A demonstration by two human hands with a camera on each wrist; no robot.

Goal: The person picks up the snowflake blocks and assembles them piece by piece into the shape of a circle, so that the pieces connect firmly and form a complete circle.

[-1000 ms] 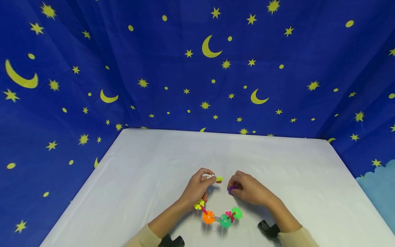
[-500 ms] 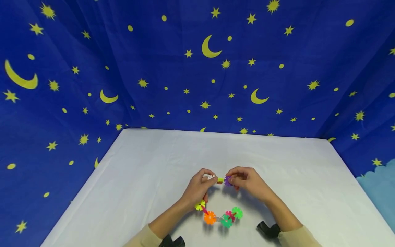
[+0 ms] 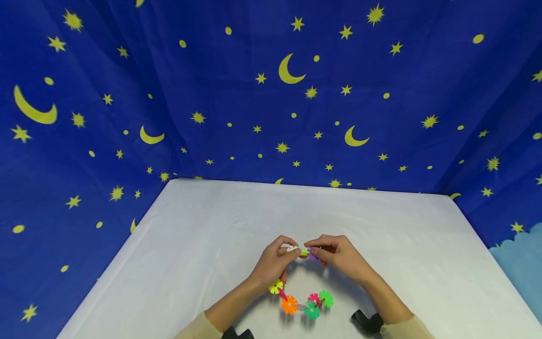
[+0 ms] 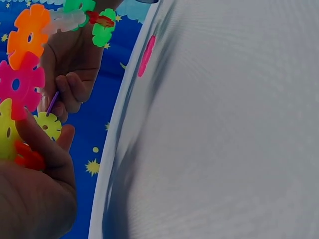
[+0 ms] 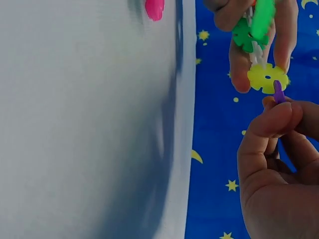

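Observation:
My left hand (image 3: 269, 263) holds a chain of notched plastic snowflake discs, pinching it near a white disc (image 3: 291, 249) and a small yellow disc (image 5: 267, 78). From that hand the chain curves down through another yellow disc (image 3: 275, 286), an orange disc (image 3: 290, 305) and a teal disc (image 3: 312, 310) to a green disc (image 3: 326, 299). Between finger and thumb, my right hand (image 3: 345, 259) pinches a purple disc (image 5: 278, 92). Its edge meets the rim of the small yellow disc; whether the notches interlock, I cannot tell. Fingers cover part of both discs.
A pink disc (image 4: 146, 56) lies on the white-covered table (image 3: 203, 226), below the chain. Black devices are at both wrists, the right one (image 3: 366, 323) showing more. Blue star-and-moon cloth (image 3: 237, 94) stands behind and at the sides.
My right hand has moved left and brought the purple disc from apart to against the small yellow disc. The left hand stays nearly in place; the head view has tilted slightly.

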